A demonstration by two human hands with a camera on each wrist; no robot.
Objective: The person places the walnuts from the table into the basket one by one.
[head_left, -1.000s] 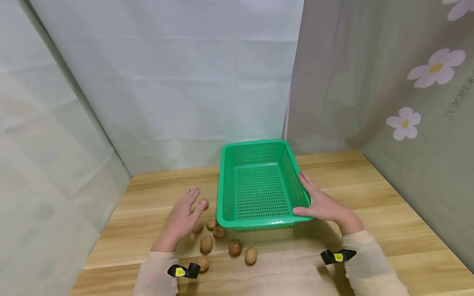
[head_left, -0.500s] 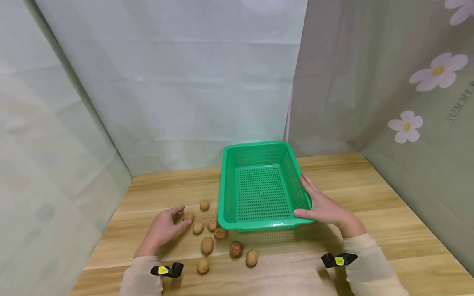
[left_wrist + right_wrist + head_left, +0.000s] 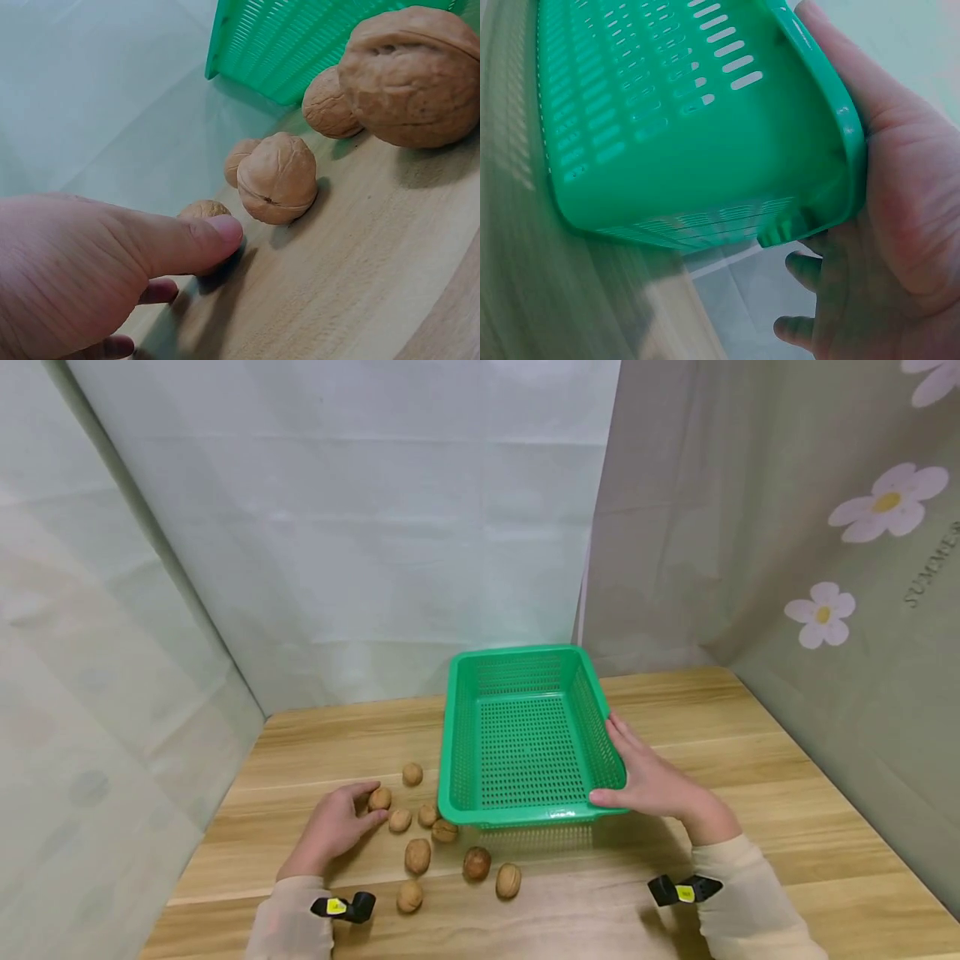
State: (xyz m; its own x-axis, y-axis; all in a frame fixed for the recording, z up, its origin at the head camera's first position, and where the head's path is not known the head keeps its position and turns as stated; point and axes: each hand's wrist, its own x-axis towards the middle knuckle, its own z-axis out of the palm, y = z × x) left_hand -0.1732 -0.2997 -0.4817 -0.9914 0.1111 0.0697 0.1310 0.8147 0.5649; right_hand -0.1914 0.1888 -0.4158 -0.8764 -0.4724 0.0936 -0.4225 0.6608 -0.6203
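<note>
A green perforated plastic basket (image 3: 528,739) stands empty on the wooden table (image 3: 750,793), its near end raised a little above its shadow. My right hand (image 3: 651,783) grips its near right corner, thumb on the rim and fingers under the base; the right wrist view shows the basket (image 3: 690,112) resting in that hand (image 3: 911,217). Several walnuts lie left of and in front of the basket. My left hand (image 3: 337,825) pinches the leftmost walnut (image 3: 379,798). In the left wrist view its thumb (image 3: 214,232) lies on that walnut (image 3: 201,209).
Loose walnuts (image 3: 417,856) (image 3: 476,863) (image 3: 508,881) spread between my arms near the front edge; one (image 3: 412,774) lies apart, farther back. Curtain walls close in the table on the left, back and right. Bare wood shows right of the basket.
My left hand drew back toward me from beside the basket, curled its fingers and settled on the leftmost walnut. The right hand and basket stayed almost still.
</note>
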